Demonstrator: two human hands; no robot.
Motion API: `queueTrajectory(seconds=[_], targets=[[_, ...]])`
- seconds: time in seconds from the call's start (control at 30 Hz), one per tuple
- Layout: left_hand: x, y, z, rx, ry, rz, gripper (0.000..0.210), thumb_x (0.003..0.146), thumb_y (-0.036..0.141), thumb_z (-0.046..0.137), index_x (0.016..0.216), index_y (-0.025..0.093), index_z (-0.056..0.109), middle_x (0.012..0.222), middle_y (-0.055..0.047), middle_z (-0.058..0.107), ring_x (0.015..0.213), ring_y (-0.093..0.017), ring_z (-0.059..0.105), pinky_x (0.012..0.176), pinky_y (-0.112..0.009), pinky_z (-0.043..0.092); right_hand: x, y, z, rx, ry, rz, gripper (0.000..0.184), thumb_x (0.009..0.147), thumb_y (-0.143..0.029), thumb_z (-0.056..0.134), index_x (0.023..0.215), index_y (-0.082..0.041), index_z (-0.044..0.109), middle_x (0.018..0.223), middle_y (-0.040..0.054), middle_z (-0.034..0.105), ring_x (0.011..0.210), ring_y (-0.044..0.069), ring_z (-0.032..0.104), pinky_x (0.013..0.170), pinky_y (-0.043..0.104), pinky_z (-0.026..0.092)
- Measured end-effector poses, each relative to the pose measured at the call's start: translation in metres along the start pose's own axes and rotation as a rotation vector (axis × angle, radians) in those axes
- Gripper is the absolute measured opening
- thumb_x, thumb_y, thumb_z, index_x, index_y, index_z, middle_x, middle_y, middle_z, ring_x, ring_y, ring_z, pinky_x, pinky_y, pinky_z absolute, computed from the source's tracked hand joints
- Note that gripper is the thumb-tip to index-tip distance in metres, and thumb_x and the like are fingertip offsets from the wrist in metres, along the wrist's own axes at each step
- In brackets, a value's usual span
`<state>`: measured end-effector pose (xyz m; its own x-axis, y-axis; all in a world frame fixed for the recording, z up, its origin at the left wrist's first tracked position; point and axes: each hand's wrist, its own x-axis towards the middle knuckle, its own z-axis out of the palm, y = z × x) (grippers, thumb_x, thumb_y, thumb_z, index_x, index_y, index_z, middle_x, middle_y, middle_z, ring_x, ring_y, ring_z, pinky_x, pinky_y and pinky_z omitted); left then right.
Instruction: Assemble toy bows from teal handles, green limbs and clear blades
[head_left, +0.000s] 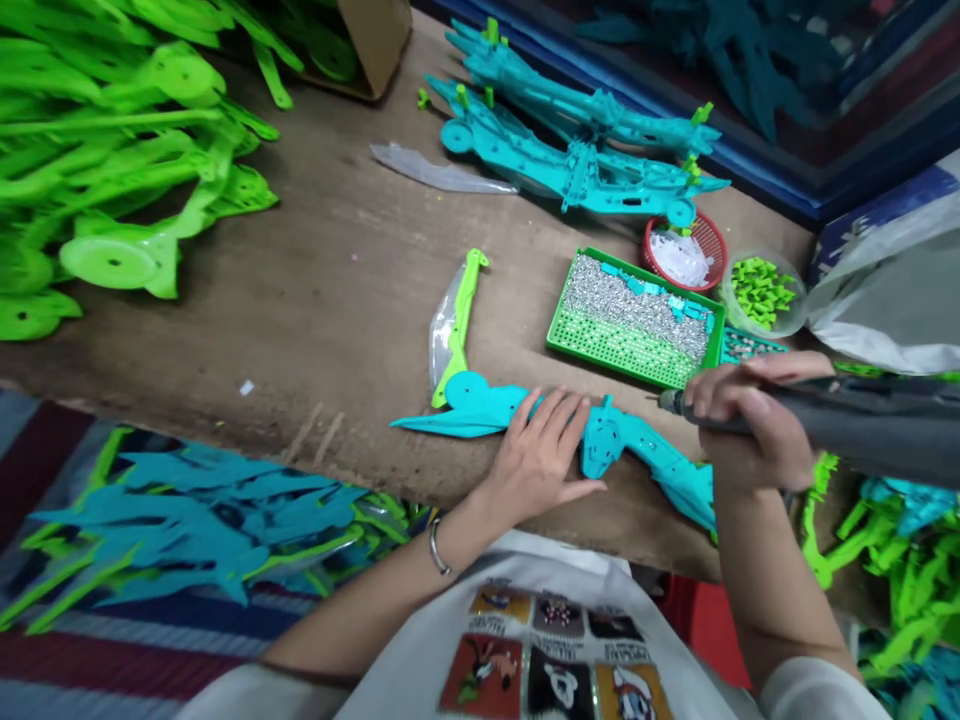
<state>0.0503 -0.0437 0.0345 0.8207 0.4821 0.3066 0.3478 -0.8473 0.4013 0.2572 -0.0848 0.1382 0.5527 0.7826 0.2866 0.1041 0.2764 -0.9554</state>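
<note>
My left hand (541, 445) lies with its fingers stretched out across a teal plastic bow-shaped toy part (645, 445), pressing it against the table. A green arm with a clear plastic blade (450, 325) joins or touches that part at its left end. My right hand (757, 415) is closed around a dark electric screwdriver (862, 420), its tip pointing left above the part's right half. The part's far right end is hidden behind my right wrist. Beyond the part stands a green perforated tray (630, 365) of small metal screws and a few teal pieces.
At the back lie two more teal bow shells (517, 150) and a clear blade (435, 170). A red basket (720, 235) and a bowl of green pieces (761, 290) stand right of them. Green parts (112, 180) pile up at left; teal-green assemblies (202, 520) heap below the table edge.
</note>
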Motion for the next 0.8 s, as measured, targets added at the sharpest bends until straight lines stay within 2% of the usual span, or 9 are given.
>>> queueTrajectory(seconds=[0.13,0.3,0.43,0.67,0.8], targets=[[-0.001,-0.001,0.002,0.006,0.004,0.013,0.096,0.088,0.077,0.053,0.149,0.003,0.046,0.151,-0.022,0.052,0.145,-0.037,0.044,0.127,-0.055,0.022,-0.048,-0.020,0.011,0.068,-0.151,0.044,0.019,0.086,-0.027,0.069,0.104,-0.029,0.066,0.056,-0.0050,0.055,0.048,0.017,0.055,0.053,0.038,0.049],[-0.002,-0.002,0.003,0.021,-0.030,0.003,0.096,0.090,0.076,0.049,0.152,0.004,0.042,0.152,-0.023,0.051,0.145,-0.037,0.043,0.126,-0.056,0.023,-0.084,-0.008,0.012,0.085,-0.225,0.095,0.021,0.090,-0.024,0.065,0.110,-0.027,0.062,0.058,-0.0049,0.056,0.052,0.016,0.055,0.058,0.037,0.049],[-0.002,-0.002,0.004,0.023,-0.033,0.007,0.093,0.092,0.076,0.046,0.152,0.005,0.043,0.153,-0.022,0.051,0.145,-0.037,0.043,0.126,-0.057,0.023,-0.090,0.006,0.008,0.077,-0.184,0.070,0.018,0.090,-0.023,0.066,0.108,-0.027,0.062,0.059,-0.0048,0.056,0.053,0.016,0.057,0.059,0.036,0.049],[-0.003,0.000,0.003,0.044,-0.014,0.000,0.087,0.095,0.072,0.043,0.151,0.005,0.044,0.152,-0.022,0.052,0.144,-0.037,0.045,0.125,-0.057,0.024,-0.091,0.018,0.016,0.039,-0.223,0.024,0.014,0.088,-0.017,0.068,0.096,-0.026,0.062,0.066,-0.0036,0.061,0.055,0.016,0.061,0.056,0.033,0.052],[-0.003,-0.001,0.005,0.021,-0.001,-0.002,0.090,0.093,0.073,0.046,0.151,0.004,0.045,0.151,-0.022,0.053,0.143,-0.036,0.046,0.125,-0.057,0.024,-0.084,0.015,0.017,0.030,-0.226,0.066,0.010,0.088,-0.016,0.068,0.092,-0.024,0.063,0.065,-0.0031,0.062,0.055,0.015,0.063,0.054,0.032,0.052]])
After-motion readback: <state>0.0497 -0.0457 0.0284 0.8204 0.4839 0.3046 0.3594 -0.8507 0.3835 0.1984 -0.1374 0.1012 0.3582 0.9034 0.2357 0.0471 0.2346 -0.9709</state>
